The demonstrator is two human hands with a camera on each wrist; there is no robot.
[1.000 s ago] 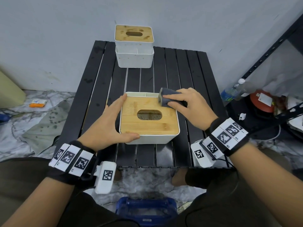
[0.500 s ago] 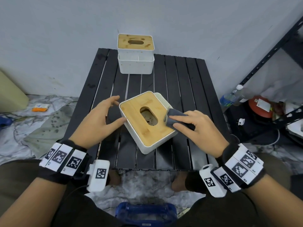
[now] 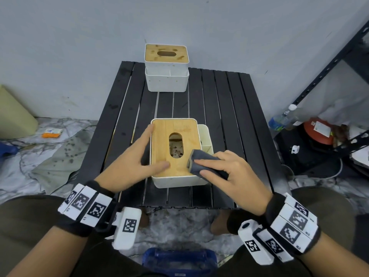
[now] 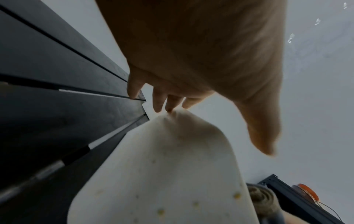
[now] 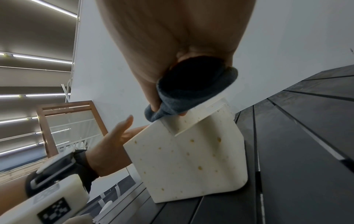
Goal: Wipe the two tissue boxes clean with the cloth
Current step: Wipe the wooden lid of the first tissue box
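The near tissue box (image 3: 175, 177), white with a bamboo lid, stands mid-table with its long side pointing away from me. Brown spots dot its white walls (image 5: 191, 159). My left hand (image 3: 151, 146) lies along its left side with straight fingers (image 4: 159, 104) at the far corner and the thumb resting on the lid. My right hand (image 3: 199, 167) grips a folded grey cloth (image 3: 201, 155) and presses it on the lid's near right corner; the cloth (image 5: 191, 94) also shows in the right wrist view. The second tissue box (image 3: 166, 66), its lid stained, stands at the table's far edge.
The black slatted table (image 3: 219, 108) is small, with a wall behind it. A black shelf frame (image 3: 329, 62), a water bottle (image 3: 279, 120) and a red round thing (image 3: 317, 130) are on the right. A blue crate (image 3: 179, 260) sits under the near edge.
The near box has been turned a quarter turn, from lying crosswise to pointing away from me. My right hand with the cloth has moved from the lid's far right corner to its near right corner.
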